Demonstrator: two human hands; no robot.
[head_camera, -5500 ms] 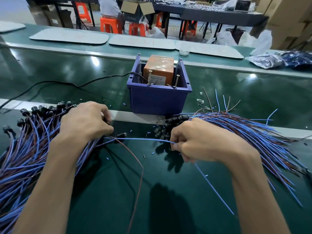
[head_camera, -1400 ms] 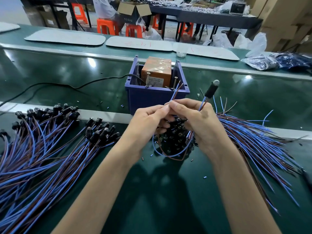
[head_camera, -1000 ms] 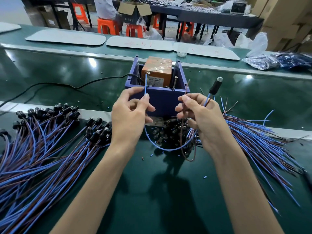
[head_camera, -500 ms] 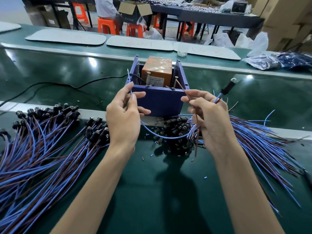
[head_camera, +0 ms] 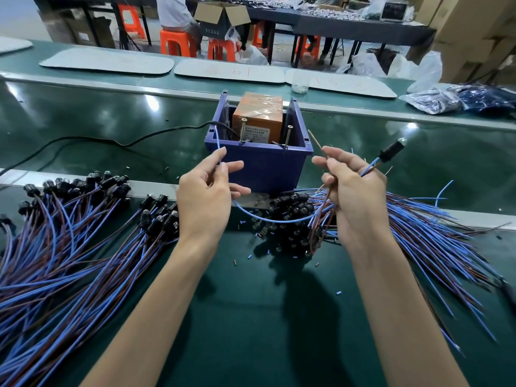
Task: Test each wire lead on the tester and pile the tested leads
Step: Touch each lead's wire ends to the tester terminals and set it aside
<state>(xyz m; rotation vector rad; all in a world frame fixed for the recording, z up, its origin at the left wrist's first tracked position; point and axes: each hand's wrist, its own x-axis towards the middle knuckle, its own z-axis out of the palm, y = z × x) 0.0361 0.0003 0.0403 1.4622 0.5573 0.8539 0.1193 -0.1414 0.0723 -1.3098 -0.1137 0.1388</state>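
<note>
One wire lead point(head_camera: 273, 220) is being held up just in front of the tester, strung between two bare hands and sagging in a shallow loop above the green bench point(head_camera: 265, 303). The left hand point(head_camera: 205, 199) is pinching its blue strand point(head_camera: 217, 141) between thumb and forefinger, and the right hand point(head_camera: 356, 199) is pinching its brown strand point(head_camera: 317, 142) while also gripping the lead near its black lamp socket point(head_camera: 391, 150), which is sticking out up and to the right. Both bare ends are pointing up and away from the person. The two upright screws that appear to serve as contacts are standing ahead of and between the hands: the blue tip is lying just left of the left screw point(head_camera: 242, 131), the brown tip just right of the right screw point(head_camera: 287, 135), so each hand is nearer its own side's screw, and closing inward looks like the coming move. Counted: one lead in hand, with two strands and one socket; two screws; one orange tester box point(head_camera: 258, 115); one blue bin point(head_camera: 265, 169) holding it. One black power cable point(head_camera: 111, 141) is running off to the left. A heap of leads point(head_camera: 69, 241) is lying at the left and another heap point(head_camera: 424, 227) at the right, both too dense to count.
</note>
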